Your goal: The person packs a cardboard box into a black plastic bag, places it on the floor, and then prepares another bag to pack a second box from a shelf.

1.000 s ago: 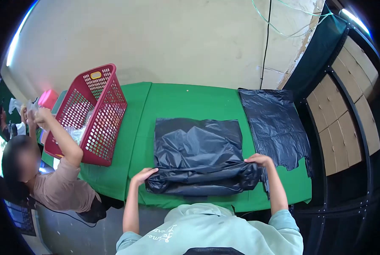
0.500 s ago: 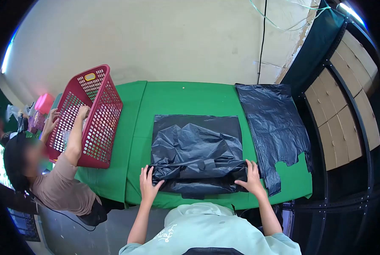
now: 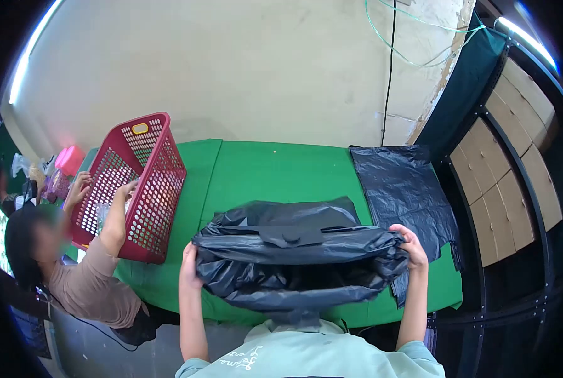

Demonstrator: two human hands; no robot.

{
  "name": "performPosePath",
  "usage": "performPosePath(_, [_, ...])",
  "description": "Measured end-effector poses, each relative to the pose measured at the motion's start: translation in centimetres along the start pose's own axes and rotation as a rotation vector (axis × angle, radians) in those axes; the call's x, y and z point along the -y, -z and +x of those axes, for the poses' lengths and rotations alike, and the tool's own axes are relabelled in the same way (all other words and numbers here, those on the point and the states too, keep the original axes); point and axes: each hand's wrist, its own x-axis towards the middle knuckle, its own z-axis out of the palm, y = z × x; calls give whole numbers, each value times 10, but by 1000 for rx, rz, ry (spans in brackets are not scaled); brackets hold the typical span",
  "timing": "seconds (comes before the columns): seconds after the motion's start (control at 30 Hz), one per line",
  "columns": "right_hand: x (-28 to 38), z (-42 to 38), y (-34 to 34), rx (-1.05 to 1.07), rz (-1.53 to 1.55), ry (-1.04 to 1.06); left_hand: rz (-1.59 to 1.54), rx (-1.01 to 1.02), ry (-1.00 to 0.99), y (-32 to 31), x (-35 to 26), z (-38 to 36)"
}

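A black plastic bag (image 3: 288, 246) is raised at the table's front edge, its rolled mouth gaping toward me and its rear part trailing on the green cloth. My left hand (image 3: 191, 268) grips the left end of the rim. At the right end, my right hand (image 3: 411, 247) has its fingers wrapped round the rim. Inside, the bag looks dark. More flat black bags (image 3: 404, 183) lie in a stack to the right, partly behind my right hand.
A red perforated basket (image 3: 159, 189) stands on the green table (image 3: 281, 170) at the left. A co-worker (image 3: 92, 274) has both hands in or at it. Cardboard boxes (image 3: 502, 170) fill a black rack at the right. A wall rises behind the table.
Both my hands have lifted the bag's near edge off the table and spread it; its mouth now gapes. The view has tilted slightly upward.
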Motion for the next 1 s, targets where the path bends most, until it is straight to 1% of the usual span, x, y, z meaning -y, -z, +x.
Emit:
performPosePath(0.03, [4,-2,-5,-7,95,77,-59,-156,29,16,-1,2])
performPosePath(0.07, [6,-5,-11,-14,190,151,-95,-168,149,-17,-31,-21])
performPosePath(0.1, [5,-8,-14,48,230,221,-185,34,267,3,-41,-11])
performPosePath(0.13, [0,-16,-30,-3,308,340,-273,238,383,32,-50,2])
performPosePath(0.17, [-5,-5,2,159,584,-55,-226,92,272,50,-40,1])
performPosePath(0.2, [-4,-4,-3,165,608,-142,-26,227,-45,39,-45,-14])
performPosePath(0.27, [-2,-2,-14,169,657,-319,17,477,-161,37,-52,-20])
performPosePath(0.3, [-23,-10,-12,-118,255,-64,-17,509,-117,29,-52,-20])
performPosePath(0.37, [-43,-3,0,-358,-43,105,-82,576,-29,0,-42,-19])
performPosePath(0.43, [-53,18,22,-274,178,-81,-87,223,61,0,-12,-15])
performPosePath(0.5, [-68,36,50,-191,404,-271,-47,-6,342,46,26,32])
performPosePath(0.53, [-79,40,63,-228,211,-145,-5,-55,576,78,37,64])
performPosePath(0.57, [-89,45,76,-288,9,-31,535,-40,243,23,12,31])
performPosePath(0.6, [-96,47,86,-409,-510,303,728,183,253,27,6,33])
performPosePath(0.67, [-52,17,39,-328,-455,149,1011,205,312,58,3,31])
performPosePath(0.73, [-23,-3,11,-256,-501,136,1118,158,171,42,-16,7])
performPosePath(0.77, [-16,-9,12,-173,-569,119,1176,136,100,32,-28,-8])
performPosePath(0.87, [-1,-27,-13,-147,-947,46,1208,434,21,3,-33,-37])
performPosePath(0.9, [5,-32,-31,-162,-1091,35,1151,552,60,-5,-27,-45])
performPosePath(0.93, [6,-34,-47,-123,-1182,114,1096,599,171,-7,-16,-51])
performPosePath(1.0, [3,-37,-75,-45,-1349,281,1256,687,210,-3,0,-62])
